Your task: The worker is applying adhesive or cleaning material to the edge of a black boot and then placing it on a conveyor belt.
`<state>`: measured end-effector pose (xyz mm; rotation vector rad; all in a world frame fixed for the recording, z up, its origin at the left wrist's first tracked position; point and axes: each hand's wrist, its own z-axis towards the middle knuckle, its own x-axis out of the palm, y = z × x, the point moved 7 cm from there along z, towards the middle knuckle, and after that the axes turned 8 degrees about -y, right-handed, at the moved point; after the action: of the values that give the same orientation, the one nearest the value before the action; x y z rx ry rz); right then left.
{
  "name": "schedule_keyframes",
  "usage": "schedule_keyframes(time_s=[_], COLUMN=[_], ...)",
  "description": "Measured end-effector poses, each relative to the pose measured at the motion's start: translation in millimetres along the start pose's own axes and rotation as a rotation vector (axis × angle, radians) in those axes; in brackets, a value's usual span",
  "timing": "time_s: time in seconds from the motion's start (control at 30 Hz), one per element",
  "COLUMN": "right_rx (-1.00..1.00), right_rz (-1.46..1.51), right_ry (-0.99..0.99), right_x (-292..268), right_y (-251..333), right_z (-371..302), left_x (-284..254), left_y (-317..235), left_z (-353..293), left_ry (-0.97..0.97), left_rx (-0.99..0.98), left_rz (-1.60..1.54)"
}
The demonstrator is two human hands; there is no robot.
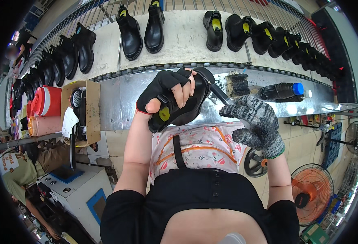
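Note:
My left hand [169,91], in a black fingerless glove, grips a black shoe [191,106] around its upper, over the metal ledge. The shoe is tilted, its yellow-lined opening toward me and its toe pointing away to the right. My right hand [254,124], in a grey-and-black knitted glove, is closed around a slim dark tool [221,94] with a paler end near the fingers. The tool's far tip meets the shoe's edge near the toe; its exact kind is unclear. Just beyond my right hand lies a black-stained sponge block [238,84].
A dark-filled bottle with a blue cap [282,91] lies on the metal ledge [122,101] at right. Black boots [130,34] line the conveyor [183,36] beyond. A cardboard box [92,112] and red jug [46,101] stand left; an orange fan [312,193] is lower right.

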<state>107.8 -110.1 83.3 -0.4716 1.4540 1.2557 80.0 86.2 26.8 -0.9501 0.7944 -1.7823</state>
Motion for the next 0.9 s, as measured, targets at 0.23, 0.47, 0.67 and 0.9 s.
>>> schedule_keyframes(time_s=[0.23, 0.47, 0.67, 0.9], right_rx=[-0.007, -0.049, -0.047, -0.038], right_rz=[-0.008, -0.057, 0.053, 0.204], right_ry=[-0.009, 0.01, -0.03, -0.164], right_x=[4, 23, 58, 100], right_y=[-3, -15, -20, -19], right_z=[0, -9, -7, -2], left_x=[4, -9, -43, -91], left_y=[-4, -3, 7, 17], left_z=[1, 0, -12, -26], left_ry=[-0.002, -0.019, -0.116, -0.144], left_rx=[-0.029, -0.003, 0.01, 0.143], left_rz=[0.018, 0.011, -0.15, -0.247])
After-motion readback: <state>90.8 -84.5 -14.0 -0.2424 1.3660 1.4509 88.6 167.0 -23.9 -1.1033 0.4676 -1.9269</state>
